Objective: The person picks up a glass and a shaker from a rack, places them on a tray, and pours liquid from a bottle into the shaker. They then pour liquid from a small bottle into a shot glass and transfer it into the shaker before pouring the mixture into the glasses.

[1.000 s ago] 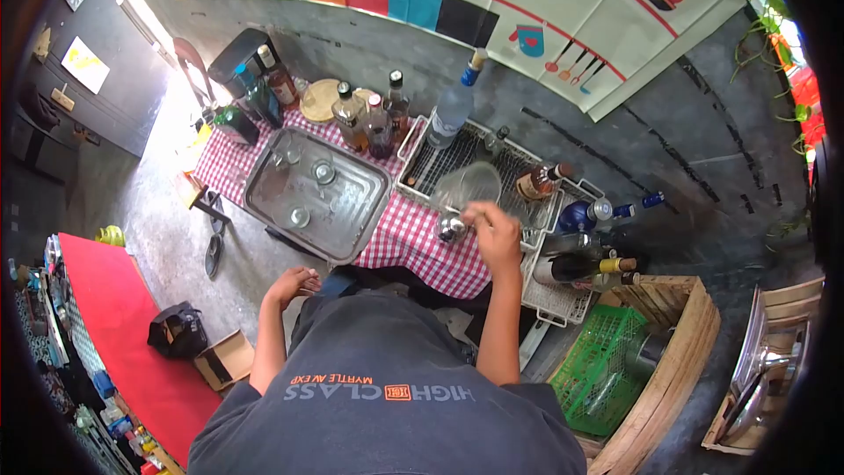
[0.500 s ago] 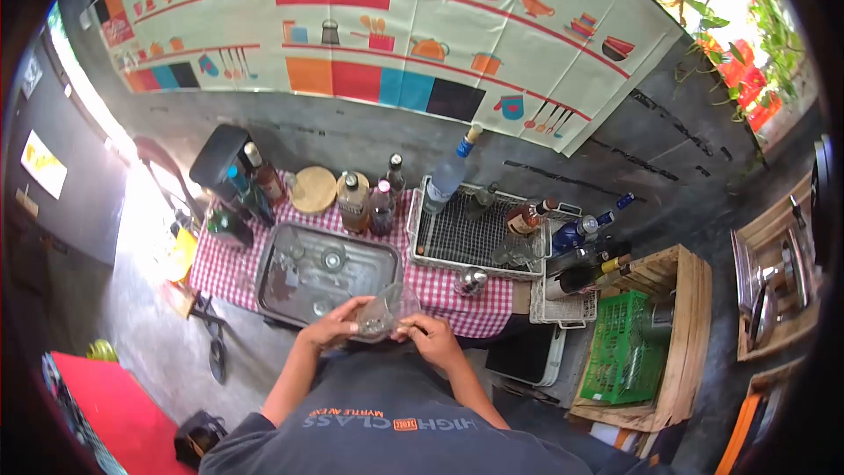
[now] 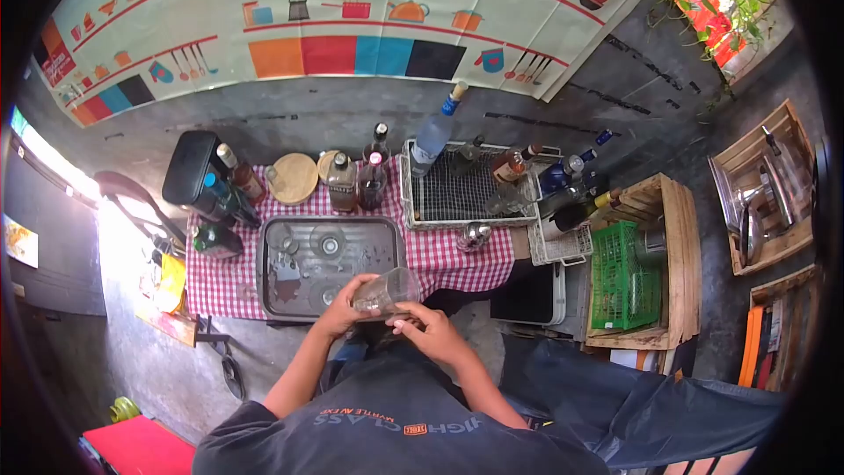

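Observation:
A clear drinking glass (image 3: 391, 288) lies tilted between my two hands, in front of the dark tray. My left hand (image 3: 344, 306) is closed around its left end. At the right, my right hand (image 3: 431, 331) has its thumb and fingers pinched together against the lower side of the glass. The dark metal tray (image 3: 397, 246) rests on a red-and-white checked cloth (image 3: 224, 286); clear glassware (image 3: 328, 244) and wet patches are in it. To the right of the tray stands a shiny metal shaker-like vessel (image 3: 474, 237).
Several bottles (image 3: 371, 183) and a round wooden board (image 3: 294, 179) stand behind the tray. A wire rack (image 3: 457, 211) holds a tall clear bottle (image 3: 431, 145) and others. At right are a wooden crate (image 3: 681, 264) and a green plastic basket (image 3: 624, 277).
The view has tipped downward and shifted, so the poster sits higher. The glass has tilted more onto its side, still between both hands.

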### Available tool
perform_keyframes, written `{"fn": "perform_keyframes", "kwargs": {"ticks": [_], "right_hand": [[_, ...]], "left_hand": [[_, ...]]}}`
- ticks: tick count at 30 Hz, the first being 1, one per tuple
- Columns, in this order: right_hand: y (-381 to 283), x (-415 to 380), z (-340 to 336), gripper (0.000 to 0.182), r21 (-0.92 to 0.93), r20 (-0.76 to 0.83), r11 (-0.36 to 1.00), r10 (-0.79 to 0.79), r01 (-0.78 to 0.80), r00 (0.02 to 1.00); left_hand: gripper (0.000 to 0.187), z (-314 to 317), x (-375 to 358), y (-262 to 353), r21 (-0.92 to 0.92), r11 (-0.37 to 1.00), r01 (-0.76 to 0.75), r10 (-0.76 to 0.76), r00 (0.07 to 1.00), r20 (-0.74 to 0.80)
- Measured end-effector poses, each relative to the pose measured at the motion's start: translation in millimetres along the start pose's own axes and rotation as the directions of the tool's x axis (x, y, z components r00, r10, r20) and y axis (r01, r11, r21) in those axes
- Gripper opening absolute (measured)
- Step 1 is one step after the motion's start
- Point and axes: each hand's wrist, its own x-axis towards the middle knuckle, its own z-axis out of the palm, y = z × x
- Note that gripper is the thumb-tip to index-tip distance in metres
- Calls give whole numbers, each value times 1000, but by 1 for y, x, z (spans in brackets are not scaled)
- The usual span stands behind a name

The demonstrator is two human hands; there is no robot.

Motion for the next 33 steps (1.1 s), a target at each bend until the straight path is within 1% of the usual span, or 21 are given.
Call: {"fn": "perform_keyframes", "kwargs": {"ticks": [2,3,5,7,8,9,10,13,14,16,17,19,20,21,23,25,27,29,31,32,33], "right_hand": [[-6,-10,-15,33,102,122,991,78,-90,989],[-11,-16,-24,34,138,127,985,91,-109,988],[-18,-29,-39,35,216,149,965,117,-148,982],[-11,-42,-57,30,254,92,961,85,-106,992],[-6,-46,-61,30,221,-9,974,50,-47,999],[-1,-49,-64,30,186,-111,983,8,13,994],[12,-50,-70,44,39,-128,999,-16,21,992],[26,-52,-65,63,146,-54,986,-78,86,995],[29,-51,-63,78,143,14,986,-90,87,996],[19,-51,-56,80,194,59,974,-130,116,990],[15,-50,-52,81,218,88,968,-146,124,985],[12,-49,-44,88,174,203,979,-143,108,969],[7,-48,-38,89,151,256,984,-135,98,957],[1,-46,-31,91,127,303,988,-125,90,945],[-10,-42,-14,92,69,346,991,-135,119,928],[-17,-35,6,92,-27,375,983,-160,183,913],[-23,-24,25,91,-66,389,981,-142,181,910],[-35,-11,45,92,-147,406,971,-116,190,906],[-40,2,69,84,-153,386,961,-158,232,909],[-39,10,83,82,-152,379,960,-162,234,911],[-39,18,98,80,-148,370,960,-168,236,914]], "left_hand": [[70,-4,1,-6,99,994,-36,33,999,38],[69,-3,0,-10,141,988,-54,48,998,49],[68,6,-7,-11,128,992,1,-3,1000,21],[68,16,-14,-10,131,990,60,-60,998,-7],[66,22,-17,-14,144,988,52,-49,999,-22],[66,26,-18,-17,86,994,72,-72,997,-12],[66,30,-20,-21,26,995,96,-96,995,-1],[67,48,-32,-33,-124,983,138,-139,990,3],[68,50,-35,-41,-154,978,143,-143,990,6],[71,59,-45,-48,-186,977,108,-112,994,-15],[73,57,-51,-50,-203,971,127,-130,991,-2],[76,48,-66,-53,-243,955,169,-167,986,27],[79,42,-74,-56,-222,966,136,-135,991,21],[79,37,-82,-54,-231,961,153,-150,988,30],[80,23,-96,-47,-246,951,189,-180,982,58],[82,-3,-106,-57,-224,950,215,-202,976,83],[84,-29,-111,-57,-212,946,244,-219,967,133],[82,-56,-113,-50,-136,952,273,-245,950,193],[80,-83,-112,-48,-100,947,304,-273,930,247],[73,-99,-113,-47,-113,943,313,-275,924,265],[69,-108,-116,-38,-153,935,320,-292,939,183]]}}
